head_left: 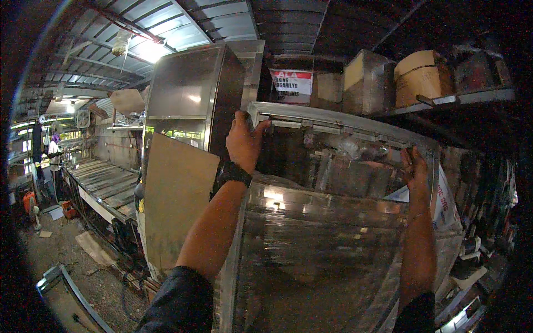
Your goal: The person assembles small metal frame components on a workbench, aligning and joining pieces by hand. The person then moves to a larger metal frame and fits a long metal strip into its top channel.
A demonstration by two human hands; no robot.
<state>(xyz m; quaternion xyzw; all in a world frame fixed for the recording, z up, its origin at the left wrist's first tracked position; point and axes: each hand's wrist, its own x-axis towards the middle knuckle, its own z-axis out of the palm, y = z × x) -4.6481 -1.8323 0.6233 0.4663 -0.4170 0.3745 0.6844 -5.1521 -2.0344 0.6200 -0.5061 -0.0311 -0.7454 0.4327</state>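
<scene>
A large rectangular metal frame (333, 118) stands upright in front of me, its top bar at about the height of my raised hands. My left hand (244, 143) is closed round its upper left corner, thumb on the inner edge. Further right, my right hand (415, 169) grips the frame's right side below the upper right corner; part of those fingers is hidden. Shiny clear plastic wrap (322, 222) covers a big brownish panel behind and below the top bar. Through the upper opening, dim bundled items show, too dark to name.
Left of the frame stand a tall steel cabinet (186, 83) and a leaning brown board (177, 205). Cardboard boxes (425, 77) sit on a high shelf (472, 99) at right. A long slatted bench (105, 180) runs along the left; another framed panel (72, 299) lies low near me.
</scene>
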